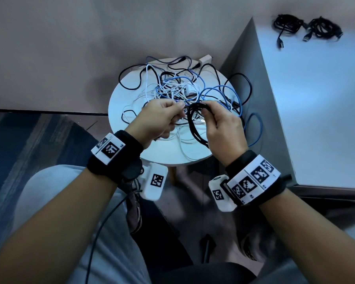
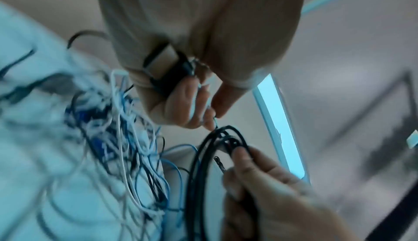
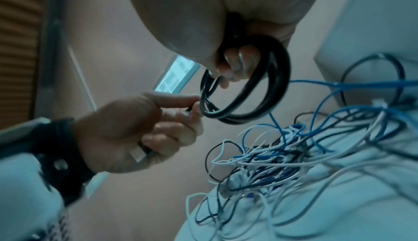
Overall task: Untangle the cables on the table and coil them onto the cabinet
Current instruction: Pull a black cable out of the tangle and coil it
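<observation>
A coil of black cable (image 1: 195,124) is gripped by the curled fingers of the right hand (image 1: 223,128) above the bench (image 1: 119,95). Its loose end is pinched by the left hand (image 1: 158,117). Two coiled cables (image 1: 307,27) are seen on the cabinet (image 1: 316,99), far right.

Black cable coil (image 1: 195,124) glossy smooth plastic; round counter (image 1: 166,152) smooth matt white; cabinet (image 1: 316,103) top smooth, slight sheen; wrist straps (image 1: 115,158) black cloth.

Left hand (image 1: 160,117): raised, fingers curled, pinching black cable (image 1: 195,128) end. Right hand (image 1: 223,128): raised close beside, fingers curled round cable's coiled loops.
</observation>
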Motion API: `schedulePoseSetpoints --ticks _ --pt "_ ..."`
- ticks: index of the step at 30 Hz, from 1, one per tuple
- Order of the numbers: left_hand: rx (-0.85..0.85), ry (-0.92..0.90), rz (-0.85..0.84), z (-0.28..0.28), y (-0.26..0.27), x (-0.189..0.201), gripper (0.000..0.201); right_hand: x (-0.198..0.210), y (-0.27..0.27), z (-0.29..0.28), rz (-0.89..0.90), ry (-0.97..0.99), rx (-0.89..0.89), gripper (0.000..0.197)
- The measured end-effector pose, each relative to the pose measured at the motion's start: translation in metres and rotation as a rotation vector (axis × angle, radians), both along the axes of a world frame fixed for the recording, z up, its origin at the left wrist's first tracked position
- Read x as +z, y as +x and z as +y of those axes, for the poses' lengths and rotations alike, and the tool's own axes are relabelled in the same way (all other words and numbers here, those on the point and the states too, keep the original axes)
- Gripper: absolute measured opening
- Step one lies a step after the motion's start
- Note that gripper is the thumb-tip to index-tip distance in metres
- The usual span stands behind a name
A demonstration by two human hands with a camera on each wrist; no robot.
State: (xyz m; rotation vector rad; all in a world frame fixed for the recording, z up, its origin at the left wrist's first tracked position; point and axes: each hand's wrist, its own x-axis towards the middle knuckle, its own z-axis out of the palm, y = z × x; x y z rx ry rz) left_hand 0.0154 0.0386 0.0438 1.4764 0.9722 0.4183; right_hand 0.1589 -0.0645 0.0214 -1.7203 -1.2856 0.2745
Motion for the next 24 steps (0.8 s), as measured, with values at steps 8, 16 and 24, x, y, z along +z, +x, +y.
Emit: schedulePoseSetpoints --ticks 8,16,24 --pt "-0.129 -0.333 -0.142 -0.004 -0.005 0.012 0.020 -0.008 0.005 0.002 -0.099 0.067 -0.032 0.022" --pt "-0.134 -0.138 -0.157 -0.012 0.000 0.009 0.017 0.000 0.008 0.002 0.232 -0.121 0.008 0.018" --pt "-0.132 0.211 -0.024 -0.013 0.008 -0.014 0.032 0.015 0.011 0.006 0.862 -0.188 0.169 0.030"
